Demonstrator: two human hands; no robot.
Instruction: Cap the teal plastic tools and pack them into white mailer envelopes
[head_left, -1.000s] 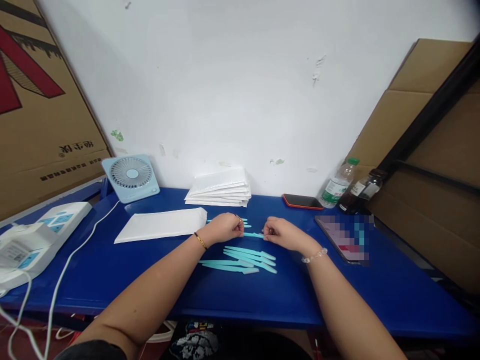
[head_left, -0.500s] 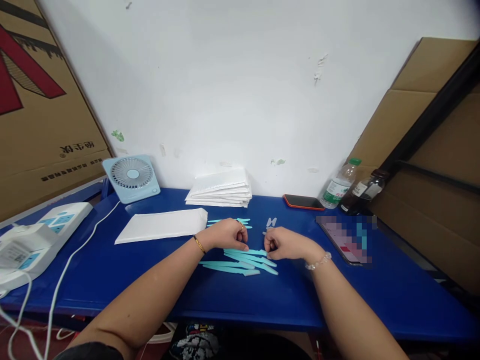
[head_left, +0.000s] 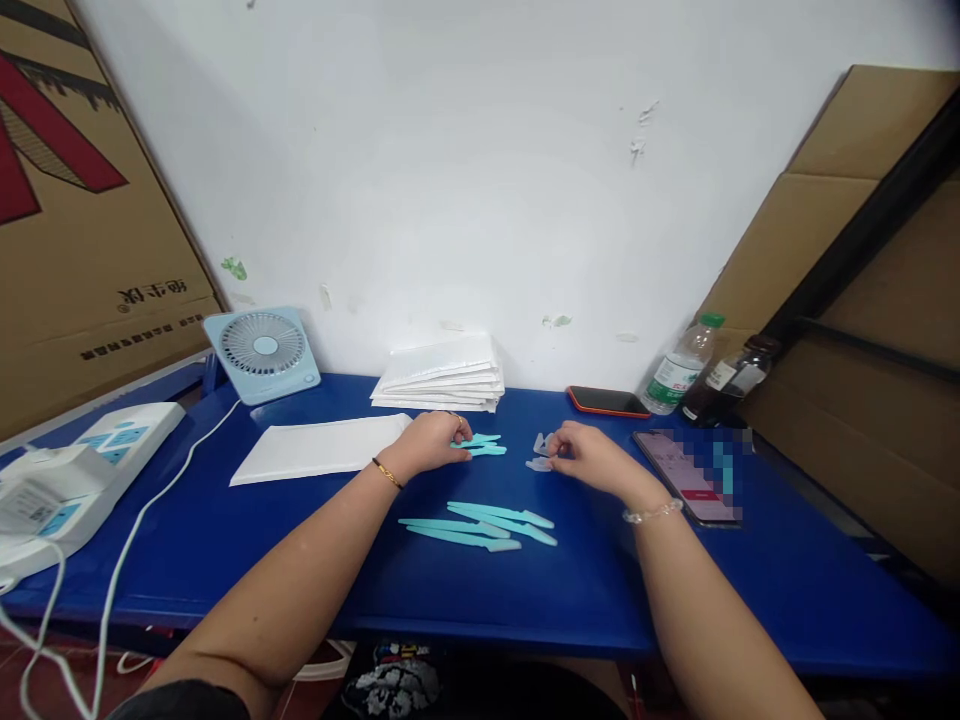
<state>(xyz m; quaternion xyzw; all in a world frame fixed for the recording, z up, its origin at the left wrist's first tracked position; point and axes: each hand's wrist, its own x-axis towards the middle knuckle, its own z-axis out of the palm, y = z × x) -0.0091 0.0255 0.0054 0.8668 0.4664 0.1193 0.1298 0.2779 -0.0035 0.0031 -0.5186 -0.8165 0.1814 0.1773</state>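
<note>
My left hand (head_left: 433,441) is closed at the handle ends of several turquoise eyebrow razors (head_left: 489,450), its thumb and fingers pinching there. My right hand (head_left: 592,455) has its fingertips pinched at the small clear blade covers (head_left: 538,464) that lie to the right of those razors. Nearer to me lies a loose group of more turquoise eyebrow razors (head_left: 457,538), with pale covers over their blade ends. Neither hand touches this group.
A white padded envelope (head_left: 315,450) lies left of my left hand; a stack of envelopes (head_left: 442,372) stands against the wall. A fan (head_left: 262,350) and power strip (head_left: 120,450) are at left. Two phones (head_left: 607,402) and two bottles (head_left: 679,372) are at right.
Both hands have moved away from the near group of razors, toward the wall. My left hand is now at the far razors, my right at the clear covers.
</note>
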